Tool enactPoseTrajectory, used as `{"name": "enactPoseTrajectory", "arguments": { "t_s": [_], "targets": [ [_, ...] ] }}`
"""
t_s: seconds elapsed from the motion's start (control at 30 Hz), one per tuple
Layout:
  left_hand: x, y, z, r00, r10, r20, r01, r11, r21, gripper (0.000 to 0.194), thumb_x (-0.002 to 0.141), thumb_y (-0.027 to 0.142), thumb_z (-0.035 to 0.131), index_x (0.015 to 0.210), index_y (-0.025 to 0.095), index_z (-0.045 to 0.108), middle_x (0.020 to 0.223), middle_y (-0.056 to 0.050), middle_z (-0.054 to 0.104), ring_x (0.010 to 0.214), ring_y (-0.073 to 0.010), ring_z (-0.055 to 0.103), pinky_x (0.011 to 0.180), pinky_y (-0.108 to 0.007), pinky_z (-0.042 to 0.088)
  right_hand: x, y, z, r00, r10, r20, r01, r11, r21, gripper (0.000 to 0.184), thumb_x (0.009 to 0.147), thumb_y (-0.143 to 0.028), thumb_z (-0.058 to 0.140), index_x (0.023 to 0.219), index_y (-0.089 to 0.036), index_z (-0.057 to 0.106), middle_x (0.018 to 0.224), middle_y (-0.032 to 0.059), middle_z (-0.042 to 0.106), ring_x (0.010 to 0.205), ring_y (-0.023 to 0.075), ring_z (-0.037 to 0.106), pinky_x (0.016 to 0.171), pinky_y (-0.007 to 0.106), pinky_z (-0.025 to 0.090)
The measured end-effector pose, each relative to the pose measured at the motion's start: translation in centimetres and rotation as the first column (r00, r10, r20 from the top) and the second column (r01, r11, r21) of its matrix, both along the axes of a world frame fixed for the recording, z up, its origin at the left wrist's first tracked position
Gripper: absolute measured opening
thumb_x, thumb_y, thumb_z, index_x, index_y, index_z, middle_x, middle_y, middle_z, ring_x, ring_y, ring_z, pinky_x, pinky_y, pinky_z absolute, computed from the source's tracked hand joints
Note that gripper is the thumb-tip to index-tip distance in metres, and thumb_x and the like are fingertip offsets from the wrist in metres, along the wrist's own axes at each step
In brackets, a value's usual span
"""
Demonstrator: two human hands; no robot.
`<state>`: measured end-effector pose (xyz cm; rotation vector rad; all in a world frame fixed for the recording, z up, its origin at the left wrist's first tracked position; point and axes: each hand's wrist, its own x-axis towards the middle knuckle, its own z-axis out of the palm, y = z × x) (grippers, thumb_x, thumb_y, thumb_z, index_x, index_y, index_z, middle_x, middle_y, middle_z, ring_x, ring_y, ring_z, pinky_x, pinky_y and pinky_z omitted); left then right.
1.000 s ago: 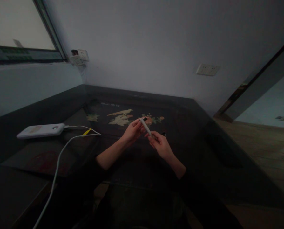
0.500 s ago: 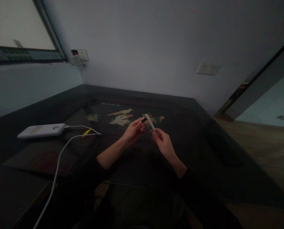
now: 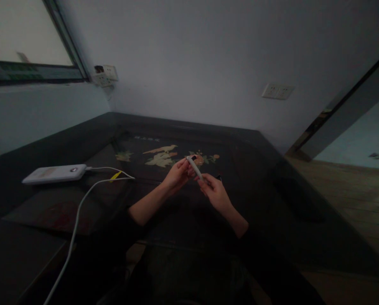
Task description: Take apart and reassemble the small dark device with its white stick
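Observation:
My right hand [image 3: 217, 194] pinches the lower end of a slim white stick [image 3: 194, 166], which slants up and left. Its upper end lies against the fingers of my left hand [image 3: 176, 176]. Those fingers are closed around a small black piece [image 3: 194, 158], whose dark end shows just behind the stick. What exactly the stick and the black piece are is too dark and small to tell. A small dark tip [image 3: 219, 177] shows beyond my right hand. Both hands are held above the dark tabletop [image 3: 249, 173].
At left on the table lies a white power bank [image 3: 56, 173], with a white cable [image 3: 78, 216] running toward me and a yellow tag [image 3: 115, 176] on it. A bird-and-flower picture [image 3: 160, 159] decorates the tabletop. Wall sockets [image 3: 277, 91] are behind.
The white stick has moved left and slightly down, its upper end now against my left fingers. My right hand has shifted a little left with it. My left hand has barely moved.

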<state>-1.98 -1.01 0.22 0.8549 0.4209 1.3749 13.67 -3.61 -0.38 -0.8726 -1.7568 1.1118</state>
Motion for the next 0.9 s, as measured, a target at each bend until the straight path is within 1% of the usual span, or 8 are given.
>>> {"name": "enactPoseTrajectory", "arguments": {
  "t_s": [0.13,0.27,0.43,0.6,0.7,0.8,0.9],
  "targets": [
    [-0.1,-0.1,0.1,1.000,0.006,-0.018,-0.006,1.000,0.005,0.058,0.061,0.047,0.081,0.103,0.010,0.065,0.053,0.007,0.043,0.052,-0.0063,0.037,0.055,-0.022,0.034,0.1,0.5,-0.2,0.997,-0.074,0.026,0.073,0.997,0.017,0.032,0.086,-0.046,0.053,0.095,-0.017,0.063,0.060,-0.0011,0.049,0.053,0.0113,0.043,0.046,0.022,0.029],
    [-0.1,-0.2,0.2,1.000,0.017,-0.024,-0.016,0.999,0.027,0.052,0.062,0.044,0.082,0.098,0.011,0.065,0.052,0.007,0.044,0.051,-0.0060,0.037,0.053,-0.021,0.032,0.3,0.8,-0.4,0.994,-0.110,0.010,0.110,0.994,0.010,0.030,0.086,-0.045,0.053,0.094,-0.018,0.062,0.062,-0.0014,0.049,0.052,0.0108,0.041,0.046,0.022,0.029],
    [-0.1,-0.2,0.1,1.000,0.020,-0.021,-0.019,0.999,0.042,0.054,0.060,0.044,0.083,0.098,0.011,0.063,0.052,0.007,0.045,0.050,-0.0055,0.036,0.052,-0.021,0.028,0.4,0.9,-0.4,0.989,-0.145,-0.001,0.145,0.989,0.012,0.029,0.086,-0.044,0.053,0.094,-0.018,0.062,0.063,-0.0014,0.049,0.052,0.0105,0.040,0.046,0.022,0.029],
    [-0.1,-0.2,0.2,0.999,0.032,-0.032,-0.030,0.999,0.043,0.056,0.058,0.044,0.084,0.098,0.012,0.063,0.052,0.008,0.043,0.050,-0.0054,0.036,0.053,-0.021,0.030,0.2,0.5,-0.3,0.996,-0.089,-0.003,0.089,0.996,-0.016,0.030,0.086,-0.046,0.053,0.094,-0.018,0.062,0.061,-0.0023,0.047,0.051,0.0104,0.040,0.046,0.022,0.029],
    [-0.1,-0.2,0.4,1.000,0.025,-0.019,-0.024,0.999,0.029,0.056,0.060,0.042,0.084,0.101,0.012,0.064,0.053,0.008,0.042,0.050,-0.0052,0.035,0.052,-0.022,0.029,0.0,0.0,-0.2,0.999,-0.031,-0.012,0.031,0.999,-0.025,0.032,0.085,-0.047,0.054,0.095,-0.017,0.062,0.062,-0.0019,0.048,0.052,0.0104,0.041,0.047,0.023,0.030],
    [0.0,-0.2,0.4,1.000,0.023,-0.007,-0.023,1.000,0.005,0.054,0.061,0.041,0.084,0.101,0.012,0.064,0.054,0.008,0.042,0.049,-0.0049,0.035,0.050,-0.022,0.028,-0.1,-0.2,-0.1,1.000,0.026,-0.006,-0.026,0.999,-0.028,0.031,0.086,-0.045,0.053,0.095,-0.017,0.062,0.062,-0.0021,0.048,0.051,0.0095,0.039,0.046,0.022,0.029],
    [0.0,-0.2,0.4,1.000,0.026,0.003,-0.026,1.000,-0.010,0.057,0.058,0.043,0.085,0.101,0.011,0.064,0.053,0.008,0.042,0.049,-0.0050,0.036,0.051,-0.022,0.030,-0.1,-0.1,0.0,1.000,0.010,0.000,-0.010,1.000,-0.014,0.030,0.086,-0.044,0.053,0.095,-0.016,0.062,0.062,-0.0021,0.048,0.051,0.0092,0.039,0.046,0.022,0.029]
  ]
}}
